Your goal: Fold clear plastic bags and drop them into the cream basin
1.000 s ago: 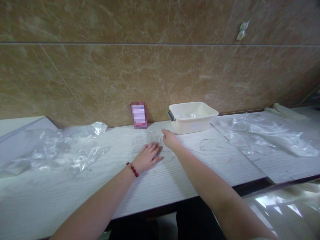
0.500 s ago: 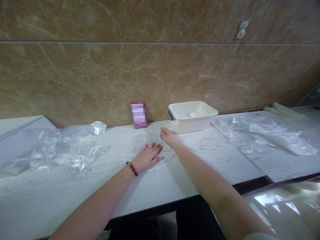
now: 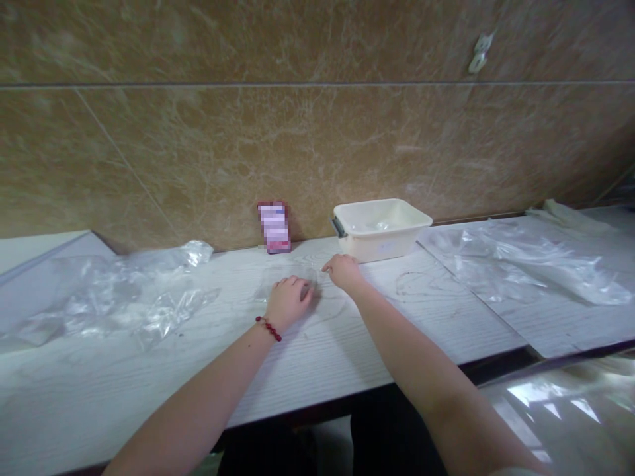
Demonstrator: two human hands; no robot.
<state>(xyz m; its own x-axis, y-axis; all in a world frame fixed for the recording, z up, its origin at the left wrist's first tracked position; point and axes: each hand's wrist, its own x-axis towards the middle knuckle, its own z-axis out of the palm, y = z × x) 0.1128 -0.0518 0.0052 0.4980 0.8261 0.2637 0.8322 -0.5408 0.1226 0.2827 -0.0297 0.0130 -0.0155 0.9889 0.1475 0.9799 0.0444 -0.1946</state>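
Clear plastic bag (image 3: 285,274), flat and nearly invisible on the white table (image 3: 347,357) before the pink box (image 3: 274,227), is now gripped by the curled left hand (image 3: 288,301), earlier flat; right hand (image 3: 342,272) is rested loosely curled at its edge.

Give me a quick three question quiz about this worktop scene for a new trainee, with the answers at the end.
1. True or false: the left hand lies on a small clear plastic bag.
2. What stands right of the small pink box at the wall?
3. Which wrist wears the red bead bracelet: A left, B right?

Key: 1 true. 2 the cream plastic tub. 3 A.
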